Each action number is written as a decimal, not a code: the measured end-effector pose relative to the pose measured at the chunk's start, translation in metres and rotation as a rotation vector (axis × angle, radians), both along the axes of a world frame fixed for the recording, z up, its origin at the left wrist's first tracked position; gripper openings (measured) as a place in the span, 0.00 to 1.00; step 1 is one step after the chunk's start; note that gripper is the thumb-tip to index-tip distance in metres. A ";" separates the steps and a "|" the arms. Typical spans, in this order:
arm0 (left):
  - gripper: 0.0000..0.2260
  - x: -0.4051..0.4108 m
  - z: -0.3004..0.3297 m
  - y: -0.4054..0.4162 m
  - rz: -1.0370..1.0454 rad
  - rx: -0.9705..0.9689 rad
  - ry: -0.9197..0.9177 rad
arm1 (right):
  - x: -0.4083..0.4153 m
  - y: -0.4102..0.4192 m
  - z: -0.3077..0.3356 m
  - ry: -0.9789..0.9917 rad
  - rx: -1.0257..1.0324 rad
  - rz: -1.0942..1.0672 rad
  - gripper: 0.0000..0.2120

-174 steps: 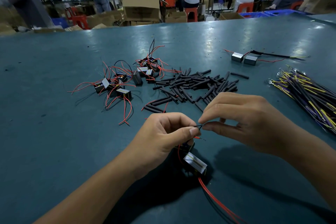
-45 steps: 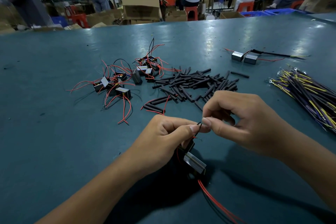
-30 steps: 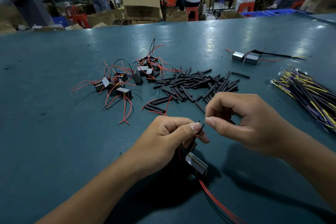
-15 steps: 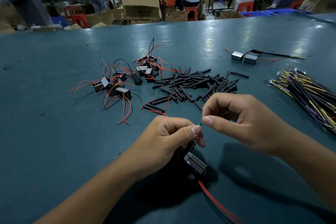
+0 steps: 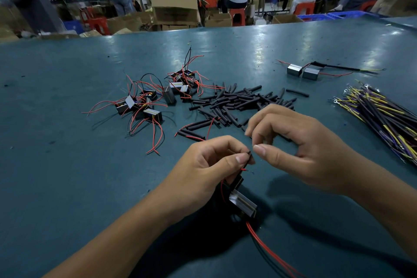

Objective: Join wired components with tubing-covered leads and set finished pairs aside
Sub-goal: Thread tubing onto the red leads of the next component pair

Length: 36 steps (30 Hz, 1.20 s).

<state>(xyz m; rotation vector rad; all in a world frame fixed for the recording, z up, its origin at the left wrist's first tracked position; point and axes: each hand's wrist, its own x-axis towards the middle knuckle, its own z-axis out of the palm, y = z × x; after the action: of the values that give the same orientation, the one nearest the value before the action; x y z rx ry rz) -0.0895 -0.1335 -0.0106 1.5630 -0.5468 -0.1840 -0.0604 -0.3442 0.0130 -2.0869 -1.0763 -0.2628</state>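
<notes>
Several small boxy components (image 5: 144, 106) with shiny grey faces lie tangled at the left of the dull teal surface (image 5: 56, 165), their thin red and black leads curling outward in all directions. Just right of them sits a loose pile of tubing pieces (image 5: 234, 104), short matte black cylinders strewn at mixed angles, most lying roughly left to right. Nearer the camera, the left hand (image 5: 203, 174) is curled, its thumb and forefinger pinching thin dark lead ends (image 5: 248, 157) that point up and to the right; a bared red lead tip (image 5: 244, 169) pokes out just below the thumb. Under that hand a held component (image 5: 242, 202) rests on the surface, a rectangular block with a glossy metallic top, its long axis running from upper left to lower right, and red and black wires (image 5: 270, 253) trail from it toward the bottom edge. The right hand (image 5: 304, 149) hovers just beside the pinched leads with its fingers loosely curved and its thumb tip close to the wire ends, apart from them and holding nothing. Far right, a finished pair (image 5: 303, 72) of grey blocks lies side by side, touching, with one black tubing-covered lead stretching rightward. Below that, a bundle of wires (image 5: 381, 117), black, yellow and purple, slants from upper left to lower right.
</notes>
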 end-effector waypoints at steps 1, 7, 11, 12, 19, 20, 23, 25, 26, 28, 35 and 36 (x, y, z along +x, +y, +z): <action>0.06 0.000 0.000 0.000 -0.001 0.007 -0.006 | 0.000 0.000 0.000 -0.006 0.003 0.009 0.01; 0.09 -0.001 0.001 0.000 -0.002 0.042 -0.028 | -0.002 0.001 -0.001 0.075 0.017 0.022 0.03; 0.09 -0.001 0.002 -0.001 0.016 0.039 -0.030 | -0.001 -0.001 -0.001 0.104 0.026 -0.003 0.06; 0.09 -0.001 0.002 0.000 0.026 0.039 -0.031 | -0.001 -0.002 -0.001 0.105 0.035 -0.004 0.06; 0.08 -0.001 0.005 -0.001 0.037 0.025 -0.021 | 0.000 -0.003 -0.001 0.208 0.024 -0.046 0.06; 0.08 -0.001 0.005 0.000 0.036 0.025 -0.021 | 0.000 -0.003 -0.001 0.237 0.021 -0.046 0.06; 0.09 0.000 0.003 0.000 0.030 0.024 -0.025 | 0.001 -0.003 -0.001 0.310 0.026 -0.030 0.04; 0.08 0.000 0.002 0.001 0.031 0.002 -0.015 | 0.001 -0.003 -0.001 0.350 0.037 -0.021 0.04; 0.07 0.000 0.002 0.001 0.033 -0.019 -0.003 | 0.001 -0.003 -0.001 0.363 0.043 -0.020 0.04; 0.04 0.000 0.001 0.002 0.030 -0.052 0.023 | 0.000 -0.002 -0.001 0.384 0.055 -0.022 0.04; 0.04 -0.001 0.002 0.002 -0.016 -0.024 0.023 | -0.002 0.002 0.000 0.531 0.135 0.036 0.05; 0.04 -0.001 0.002 0.002 -0.016 -0.024 0.024 | -0.002 0.001 0.000 0.550 0.146 0.048 0.04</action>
<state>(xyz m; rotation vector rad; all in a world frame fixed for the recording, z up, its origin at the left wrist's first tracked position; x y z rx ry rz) -0.0904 -0.1320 -0.0085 1.5322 -0.5408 -0.2072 -0.0624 -0.3427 0.0131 -1.8412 -0.7444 0.2416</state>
